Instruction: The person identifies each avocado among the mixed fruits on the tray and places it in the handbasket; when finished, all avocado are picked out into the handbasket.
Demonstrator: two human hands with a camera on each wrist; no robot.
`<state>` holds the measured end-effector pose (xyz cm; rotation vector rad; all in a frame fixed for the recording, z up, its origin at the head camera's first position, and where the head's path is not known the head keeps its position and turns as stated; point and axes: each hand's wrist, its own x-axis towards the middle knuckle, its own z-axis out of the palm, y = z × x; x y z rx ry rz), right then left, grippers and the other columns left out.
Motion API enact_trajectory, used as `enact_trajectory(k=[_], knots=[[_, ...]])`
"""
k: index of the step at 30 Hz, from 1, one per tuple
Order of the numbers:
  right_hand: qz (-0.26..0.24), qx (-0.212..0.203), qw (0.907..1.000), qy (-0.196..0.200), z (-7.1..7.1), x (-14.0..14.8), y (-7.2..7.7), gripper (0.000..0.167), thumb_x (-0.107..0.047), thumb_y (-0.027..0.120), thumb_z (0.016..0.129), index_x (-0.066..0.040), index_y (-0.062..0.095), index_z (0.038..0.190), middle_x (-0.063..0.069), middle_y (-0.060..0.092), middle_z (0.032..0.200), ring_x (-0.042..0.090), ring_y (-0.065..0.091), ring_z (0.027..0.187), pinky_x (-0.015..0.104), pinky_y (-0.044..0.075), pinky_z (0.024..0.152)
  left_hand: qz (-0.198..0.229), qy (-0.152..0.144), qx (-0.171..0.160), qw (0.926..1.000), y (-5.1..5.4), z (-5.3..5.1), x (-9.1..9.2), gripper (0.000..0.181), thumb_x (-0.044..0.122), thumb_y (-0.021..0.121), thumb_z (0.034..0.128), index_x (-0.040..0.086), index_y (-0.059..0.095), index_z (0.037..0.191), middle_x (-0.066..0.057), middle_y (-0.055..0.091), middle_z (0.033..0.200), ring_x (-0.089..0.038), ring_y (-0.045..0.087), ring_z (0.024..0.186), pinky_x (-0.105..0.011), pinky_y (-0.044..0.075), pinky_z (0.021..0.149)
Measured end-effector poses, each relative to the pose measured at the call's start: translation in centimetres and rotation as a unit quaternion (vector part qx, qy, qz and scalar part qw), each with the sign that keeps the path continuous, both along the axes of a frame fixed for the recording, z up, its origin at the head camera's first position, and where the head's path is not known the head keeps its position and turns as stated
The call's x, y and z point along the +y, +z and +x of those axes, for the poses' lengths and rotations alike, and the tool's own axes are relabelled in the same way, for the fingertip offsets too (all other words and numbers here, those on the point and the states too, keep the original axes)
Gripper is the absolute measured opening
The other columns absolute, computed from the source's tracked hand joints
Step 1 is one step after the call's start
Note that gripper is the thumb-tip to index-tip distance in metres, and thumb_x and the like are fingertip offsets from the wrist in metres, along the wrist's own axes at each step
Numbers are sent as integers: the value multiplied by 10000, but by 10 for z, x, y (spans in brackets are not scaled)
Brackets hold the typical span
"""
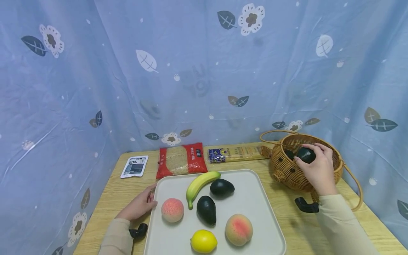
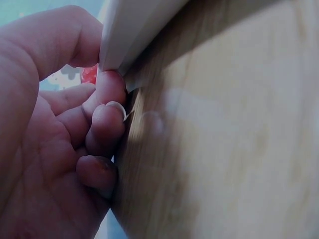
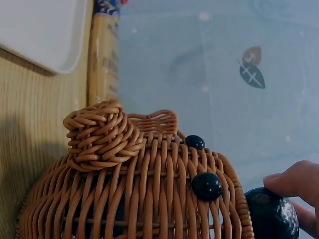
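Observation:
At the right, my right hand (image 1: 318, 166) grips a dark avocado (image 1: 306, 154) at the mouth of a wicker basket (image 1: 291, 177) shaped like a pig. In the right wrist view the avocado (image 3: 271, 214) is beside the rim, thumb on it. Another dark round thing (image 1: 289, 154) shows inside the basket. My left hand (image 1: 140, 205) pinches the left edge of the white tray (image 1: 255, 202); in the left wrist view, thumb and curled fingers meet at the tray's rim (image 2: 122, 40). The tray carries two avocados (image 1: 206, 210), a banana (image 1: 199, 186), two peaches (image 1: 239, 230) and a lemon (image 1: 204, 241).
Behind the tray lie a red bag of grain (image 1: 181, 160) and a long yellow noodle packet (image 1: 239, 153). A small white packet (image 1: 134, 166) is at the back left. The basket's handle (image 1: 357, 184) sticks out on the right. A blue curtain (image 1: 204, 71) hangs around the wooden table.

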<state>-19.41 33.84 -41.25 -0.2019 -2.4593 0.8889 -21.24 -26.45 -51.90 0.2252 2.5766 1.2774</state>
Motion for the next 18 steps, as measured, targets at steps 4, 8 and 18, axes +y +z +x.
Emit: enact_trajectory(k=[4,8,18], knots=[[-14,-87,9999,-116,-2,3,-3,562,-133,747,952,57,536,1437,353,247,1561,609,278,1386,734,361,931,4,34,-3,10000,1,1,1,741,4,714,946,-33,348,1589,-72,507,894,-216,494,810,-277,421,664],[-23,-172,9997,-186,-4,5,-4,617,-143,750,953,56,492,1477,357,235,1558,618,302,1355,732,374,926,-41,26,32,10000,0,0,1,740,7,715,945,-38,349,1586,-69,509,891,-211,494,803,-277,420,663],[-21,-476,9987,-168,0,-2,4,817,-194,739,965,-11,290,1622,388,189,1564,651,308,1321,753,370,910,-79,-14,64,9999,-3,-2,-1,744,11,714,945,-46,341,1586,-65,508,895,-210,497,818,-277,420,682]])
